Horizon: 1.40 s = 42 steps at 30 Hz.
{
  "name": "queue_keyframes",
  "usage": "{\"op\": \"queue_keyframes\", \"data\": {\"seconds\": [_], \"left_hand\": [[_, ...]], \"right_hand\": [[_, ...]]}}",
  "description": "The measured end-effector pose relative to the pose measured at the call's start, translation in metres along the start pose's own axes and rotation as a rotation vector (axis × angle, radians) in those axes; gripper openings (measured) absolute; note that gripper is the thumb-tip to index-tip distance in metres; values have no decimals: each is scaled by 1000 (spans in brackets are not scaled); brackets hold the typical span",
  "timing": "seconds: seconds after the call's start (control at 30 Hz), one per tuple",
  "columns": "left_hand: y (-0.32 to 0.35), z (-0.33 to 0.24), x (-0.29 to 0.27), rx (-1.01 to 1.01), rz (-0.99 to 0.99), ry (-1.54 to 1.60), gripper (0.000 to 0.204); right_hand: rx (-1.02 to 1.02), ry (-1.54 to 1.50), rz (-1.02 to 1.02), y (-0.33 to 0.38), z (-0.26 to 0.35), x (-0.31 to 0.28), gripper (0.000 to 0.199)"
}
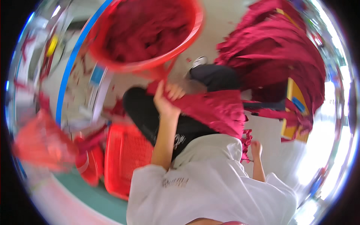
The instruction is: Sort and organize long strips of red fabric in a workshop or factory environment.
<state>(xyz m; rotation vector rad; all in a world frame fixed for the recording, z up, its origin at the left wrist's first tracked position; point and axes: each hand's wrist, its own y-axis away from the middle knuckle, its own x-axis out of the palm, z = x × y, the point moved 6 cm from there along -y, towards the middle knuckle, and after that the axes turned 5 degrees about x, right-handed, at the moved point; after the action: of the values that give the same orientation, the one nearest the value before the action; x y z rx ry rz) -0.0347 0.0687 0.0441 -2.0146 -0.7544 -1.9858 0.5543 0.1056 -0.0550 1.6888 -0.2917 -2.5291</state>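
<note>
Red crate beside left hand.

Unclear areas: motion blur and hidden parts

Red basket smeared by motion, top cut off; left hand fingers buried in red cloth; right hand grip indistinct; left-side clutter unreadable.

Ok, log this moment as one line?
left hand: grips red cloth | right hand: pinches cloth's frayed edge | red basket above | cloth pile right
</note>
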Motion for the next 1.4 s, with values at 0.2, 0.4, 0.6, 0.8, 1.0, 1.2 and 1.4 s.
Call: {"op": "queue_keyframes", "data": {"seconds": [0.2, 0.4, 0.6, 0.8, 1.0, 1.2, 1.4], "left_hand": [[17, -6, 28, -23, 235, -115, 36], [23, 63, 85, -279, 355, -164, 40], [32, 86, 125, -380, 224, -283, 43], [39, 96, 163, -384, 284, -286, 43], [36, 92, 245, -359, 509, -231, 42], [29, 149, 332, -553, 692, -204, 41], [10, 211, 440, -622, 761, -92, 37]], "right_hand": [[-450, -463, 277, -36, 344, 11, 25], [-879, -710, 1093, 12, 452, 26, 64], [-798, -921, 1647, 42, 447, -6, 66], [-710, -741, 1907, 54, 417, -34, 66], [-806, -578, 1784, 62, 350, -84, 26], [-746, -853, 1719, 103, 269, -119, 51], [-403, -848, 1293, 147, 179, -154, 44]]}}
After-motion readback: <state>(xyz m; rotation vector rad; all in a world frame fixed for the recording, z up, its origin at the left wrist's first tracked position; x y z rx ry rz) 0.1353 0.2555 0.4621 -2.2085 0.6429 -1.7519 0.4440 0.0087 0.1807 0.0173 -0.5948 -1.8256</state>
